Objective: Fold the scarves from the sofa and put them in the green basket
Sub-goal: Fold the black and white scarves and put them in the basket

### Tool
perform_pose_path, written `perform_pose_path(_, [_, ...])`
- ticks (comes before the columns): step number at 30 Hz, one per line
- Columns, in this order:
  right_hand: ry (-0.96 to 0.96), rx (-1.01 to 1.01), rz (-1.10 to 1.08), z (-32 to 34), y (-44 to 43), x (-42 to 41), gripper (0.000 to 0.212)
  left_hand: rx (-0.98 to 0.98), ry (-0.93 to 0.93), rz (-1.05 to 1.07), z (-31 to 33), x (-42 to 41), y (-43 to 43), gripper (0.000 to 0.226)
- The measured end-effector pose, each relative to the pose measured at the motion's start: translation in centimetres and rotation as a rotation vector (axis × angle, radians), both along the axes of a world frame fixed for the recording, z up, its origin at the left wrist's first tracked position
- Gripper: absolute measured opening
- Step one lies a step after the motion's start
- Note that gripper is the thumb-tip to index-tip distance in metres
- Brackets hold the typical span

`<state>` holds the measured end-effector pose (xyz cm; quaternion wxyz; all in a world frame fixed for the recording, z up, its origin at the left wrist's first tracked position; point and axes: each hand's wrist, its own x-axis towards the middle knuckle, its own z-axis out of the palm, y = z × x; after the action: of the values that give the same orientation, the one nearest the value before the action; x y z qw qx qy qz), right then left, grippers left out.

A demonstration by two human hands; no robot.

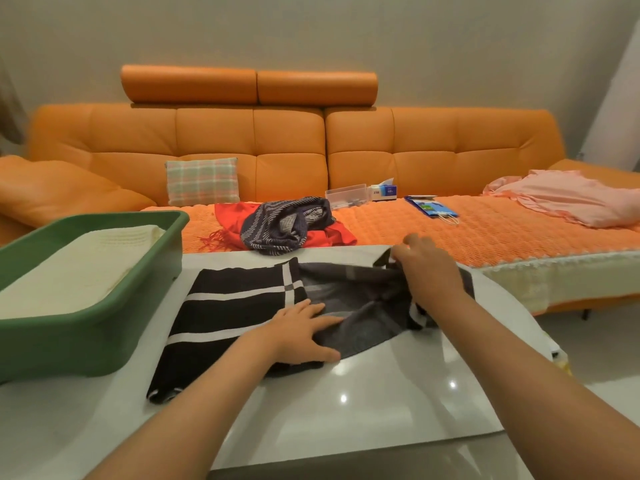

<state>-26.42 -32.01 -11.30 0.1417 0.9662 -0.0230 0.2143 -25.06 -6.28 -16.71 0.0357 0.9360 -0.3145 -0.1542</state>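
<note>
Scarves lie in three places: a black scarf (235, 306) with white lines on the white bench (381, 393), a blue striped scarf (277, 226) on top of a red scarf (228, 216) on the orange sofa (415, 147), and a folded cream scarf (79, 268) in the green basket (86, 341) on the bench's left side. The left hand (301, 336) presses the middle of the black scarf with fingers straight and flat. The right hand (429, 271) has its fingers curled tight round that scarf's bunched end.

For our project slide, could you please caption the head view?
Left hand presses the black scarf on the table while the right hand grips its bunched end.
</note>
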Motion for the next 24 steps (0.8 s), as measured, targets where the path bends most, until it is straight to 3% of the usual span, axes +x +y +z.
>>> perform_pose_path(2, [-0.107, -0.022, -0.073, 0.2, -1.1, -0.2, 0.060, 0.002, 0.070, 0.013, 1.3, 0.3, 0.7, 0.081])
perform_pose_path(5, [-0.115, -0.023, -0.082, -0.6, -1.5, -0.3, 0.072, 0.027, 0.149, 0.060, 2.5, 0.8, 1.6, 0.074])
perform_pose_path(7, [-0.106, 0.026, 0.074, -1.1, -0.6, -0.4, 0.056, -0.094, 0.113, 0.092, 2.4, 1.0, 1.6, 0.057])
perform_pose_path(9, [-0.023, 0.167, 0.206, -1.8, 0.2, -0.3, 0.028, -0.251, -0.093, 0.095, 1.5, 0.9, 1.2, 0.041])
perform_pose_path(11, [0.127, 0.333, 0.193, -2.7, 0.4, -0.4, 0.008, -0.254, -0.246, 0.081, 0.0, 0.9, 0.9, 0.046])
perform_pose_path(15, [0.425, 0.333, -0.033, -4.6, -2.1, -0.7, 0.059, 0.058, -0.066, 0.111, -1.3, 1.4, 1.2, 0.100])
perform_pose_path(20, [0.459, 0.232, -0.131, -3.9, -5.4, -1.1, 0.068, 0.029, 0.179, 0.107, 1.7, 1.3, 2.8, 0.092])
perform_pose_path(24, [0.427, 0.245, -0.073, -3.2, -5.3, -1.4, 0.054, 0.061, 0.190, 0.157, 2.4, 1.6, 3.1, 0.082])
